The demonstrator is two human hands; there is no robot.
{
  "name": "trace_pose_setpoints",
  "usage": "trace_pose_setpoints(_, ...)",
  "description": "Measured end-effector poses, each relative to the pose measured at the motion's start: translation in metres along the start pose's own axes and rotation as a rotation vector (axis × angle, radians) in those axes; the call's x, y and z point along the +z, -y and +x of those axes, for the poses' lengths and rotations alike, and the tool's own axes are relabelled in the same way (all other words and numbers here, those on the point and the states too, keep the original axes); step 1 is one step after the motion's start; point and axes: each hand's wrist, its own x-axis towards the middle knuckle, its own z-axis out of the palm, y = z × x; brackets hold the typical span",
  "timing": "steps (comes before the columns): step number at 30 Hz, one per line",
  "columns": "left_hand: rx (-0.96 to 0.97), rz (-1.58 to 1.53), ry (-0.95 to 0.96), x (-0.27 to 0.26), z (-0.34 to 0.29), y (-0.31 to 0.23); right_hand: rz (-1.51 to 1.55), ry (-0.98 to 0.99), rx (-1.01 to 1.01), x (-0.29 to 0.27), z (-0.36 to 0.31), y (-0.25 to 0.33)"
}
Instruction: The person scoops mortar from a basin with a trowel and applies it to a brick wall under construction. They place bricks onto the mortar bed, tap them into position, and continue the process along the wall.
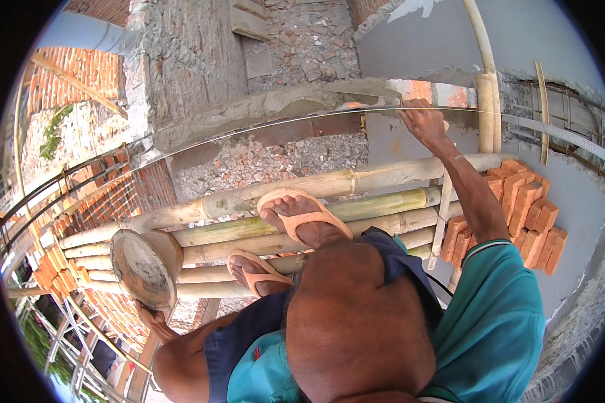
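Note:
My right hand (pixel 423 124) is closed around the handle of a trowel (pixel 359 88), whose grey blade lies along the top of the wall. Wet-looking mortar (pixel 249 107) is spread on the wall top to the left of the blade. Just beyond my fingers, several orange bricks with mortar joints (pixel 420 91) sit in a row on the wall. At the lower left, my left hand (pixel 153 320) grips the lower edge of a mortar-crusted bucket (pixel 143 269), which is tilted with its mouth showing. Most of that hand's fingers are hidden behind the bucket.
Bamboo poles (pixel 282 188) form the scaffold under my sandalled feet. Loose bricks are stacked at the right (pixel 528 215) and far left (pixel 57 269). A taut string (pixel 282 122) runs along the wall. An upright bamboo pole (pixel 487 101) stands beside the laid bricks; rubble (pixel 235 168) lies below.

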Motion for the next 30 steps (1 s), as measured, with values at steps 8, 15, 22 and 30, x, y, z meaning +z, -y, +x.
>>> trace_pose_setpoints(8, -0.005, -0.011, 0.01, -0.007, 0.006, 0.003, 0.652, 0.451, 0.665, -0.039, 0.02, 0.002)
trace_pose_setpoints(15, -0.008, -0.011, 0.035, -0.008, 0.016, 0.006, 0.674, 0.67, 0.562, -0.014, 0.023, 0.034)
trace_pose_setpoints(22, -0.013, -0.021, 0.063, -0.02, 0.027, 0.004, 0.433, 0.542, 0.62, -0.012, -0.01, 0.004)
trace_pose_setpoints(30, -0.028, -0.071, 0.165, -0.047, 0.061, 0.011, 0.186, 0.377, 0.694, -0.059, -0.028, -0.017)
